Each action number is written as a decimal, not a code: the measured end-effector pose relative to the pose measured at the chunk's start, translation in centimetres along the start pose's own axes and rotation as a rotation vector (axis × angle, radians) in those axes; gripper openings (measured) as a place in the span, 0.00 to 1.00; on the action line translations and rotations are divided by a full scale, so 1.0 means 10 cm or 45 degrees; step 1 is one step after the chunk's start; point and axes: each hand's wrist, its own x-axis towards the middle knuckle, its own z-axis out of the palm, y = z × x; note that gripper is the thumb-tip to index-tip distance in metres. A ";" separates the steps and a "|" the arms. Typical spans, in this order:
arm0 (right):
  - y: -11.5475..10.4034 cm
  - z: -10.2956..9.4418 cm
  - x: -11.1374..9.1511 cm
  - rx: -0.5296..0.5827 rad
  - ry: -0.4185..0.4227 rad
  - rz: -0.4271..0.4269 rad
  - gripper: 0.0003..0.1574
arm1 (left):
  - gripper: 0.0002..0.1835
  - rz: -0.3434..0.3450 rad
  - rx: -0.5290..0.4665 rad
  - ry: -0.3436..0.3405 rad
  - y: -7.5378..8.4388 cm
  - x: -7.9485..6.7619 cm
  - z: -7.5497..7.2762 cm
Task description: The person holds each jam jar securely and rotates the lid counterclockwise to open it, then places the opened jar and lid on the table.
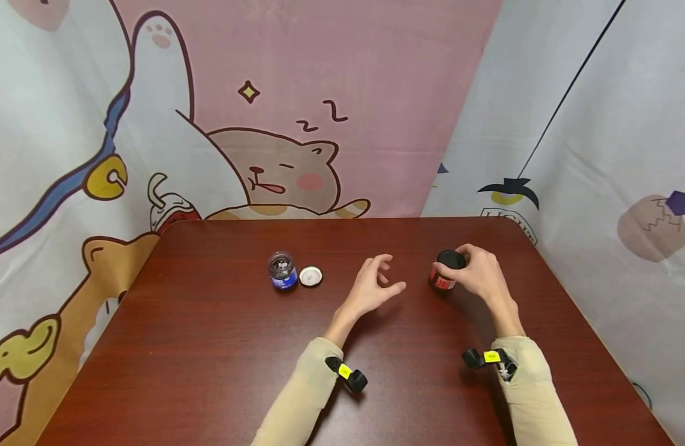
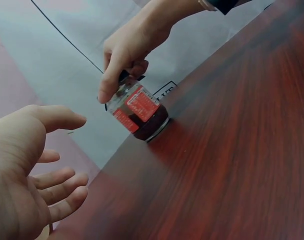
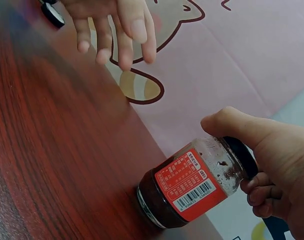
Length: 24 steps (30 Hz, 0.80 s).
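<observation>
My right hand [image 1: 480, 272] grips a glass jar [image 3: 187, 187] by its black lid [image 1: 451, 259], thumb on one side and fingers on the other. The jar has a red label with a barcode and dark contents low in the glass. Its base is at the tabletop; whether it touches cannot be told. To its left, my left hand [image 1: 369, 290] hovers over the table, fingers loosely bent and holding nothing. Farther left stands an uncovered glass jar with a blue label [image 1: 283, 277]. A white-faced round lid [image 1: 311, 276] lies beside it.
A dark red-brown wooden table [image 1: 209, 359] carries everything. Behind it and along the sides hangs a cartoon-printed cloth [image 1: 387, 124]. Each forearm wears a strapped black camera, one on the left sleeve [image 1: 303, 384] and one on the right sleeve [image 1: 529, 378].
</observation>
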 end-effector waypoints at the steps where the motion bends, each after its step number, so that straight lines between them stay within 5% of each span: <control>1: -0.01 0.00 0.00 0.000 0.000 -0.002 0.44 | 0.35 0.000 -0.003 -0.006 0.00 0.00 0.02; 24: -0.10 0.08 -0.03 0.020 0.005 -0.041 0.42 | 0.41 -0.002 0.024 -0.209 0.01 0.14 0.46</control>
